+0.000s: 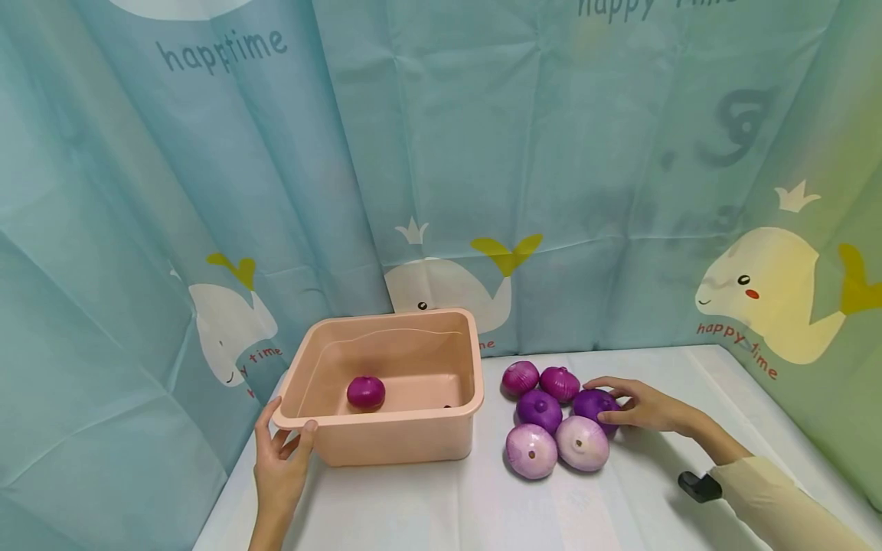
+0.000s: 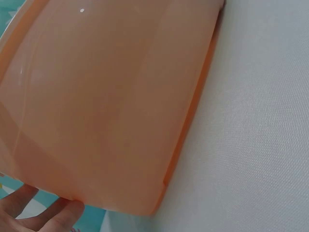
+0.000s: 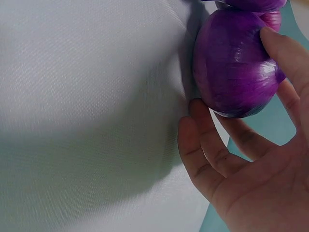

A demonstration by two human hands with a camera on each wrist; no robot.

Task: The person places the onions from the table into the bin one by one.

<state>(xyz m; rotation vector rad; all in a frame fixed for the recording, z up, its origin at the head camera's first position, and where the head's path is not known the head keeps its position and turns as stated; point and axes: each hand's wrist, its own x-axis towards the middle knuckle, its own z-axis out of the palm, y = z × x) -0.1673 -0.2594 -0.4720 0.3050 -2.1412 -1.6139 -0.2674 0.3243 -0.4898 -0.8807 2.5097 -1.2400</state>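
Note:
My left hand (image 1: 281, 467) holds the front left corner of a peach plastic bin (image 1: 396, 440), thumb at the front rim and fingers along the left side. In the left wrist view, fingertips (image 2: 72, 210) meet the bin's edge. A magenta onion (image 1: 366, 392) lies inside the bin; a small dark tip shows just over the front rim. On the right, my right hand (image 1: 644, 405) grips a dark purple onion (image 1: 592, 404), thumb on its near side and fingers around the far side. The right wrist view shows the thumb pressed on this purple onion (image 3: 236, 63).
Beside the gripped onion sit two pale onions (image 1: 583, 444), another dark purple onion (image 1: 540, 412) and two magenta onions (image 1: 520, 378), bunched on the white tablecloth (image 1: 517, 513). A blue whale-print curtain (image 1: 586, 176) hangs behind and along both sides. A black object (image 1: 700, 487) sits at the right cuff.

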